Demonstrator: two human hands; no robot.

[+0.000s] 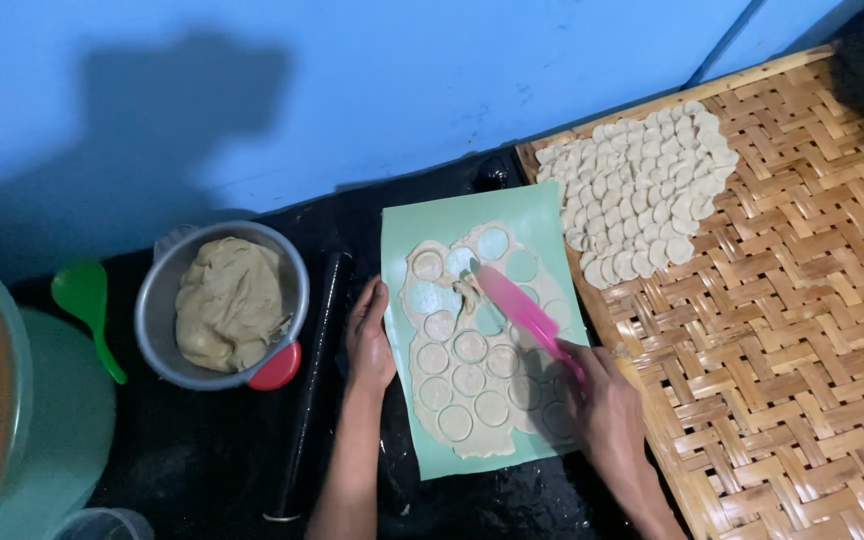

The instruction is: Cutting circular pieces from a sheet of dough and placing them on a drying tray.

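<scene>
Right hand is gripping the handle end of a pink spatula, fingers curled closed round it; blade tip is reaching into the rolled dough sheet near a cut-out hole. Left hand is lying flat and open, fingers together, pressing on the left edge of the green mat that is carrying the sheet. Sheet is showing rows of cut circles, some already lifted out. Cut dough rounds are lying piled on the woven bamboo tray just right of the mat. Metal bowl with a dough lump is sitting left, beside a dark rolling pin.
</scene>
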